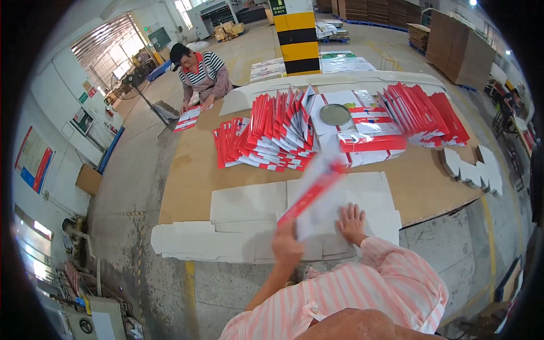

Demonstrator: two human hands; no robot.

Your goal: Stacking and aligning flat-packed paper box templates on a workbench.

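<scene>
My left hand [288, 248] is closed around the lower end of a red-and-white folded carton [313, 192], which is tilted up over the table and blurred by motion. Fingers spread, my right hand [352, 223] lies flat on white cardboard sheets [249, 204] along the near table edge. Beyond the raised carton, a fanned pile of red-and-white flat cartons [275, 130] leans in rows. To its right, a round metal lid or tin [335, 114] rests on more printed cartons [371, 141].
Another fanned carton stack [413, 116] stands at the table's right, near cut white cardboard pieces [470, 170]. Across the brown tabletop [190, 181], a co-worker [201, 76] handles printed sheets at the far left corner. A yellow-and-black striped pillar [297, 37] rises behind the table.
</scene>
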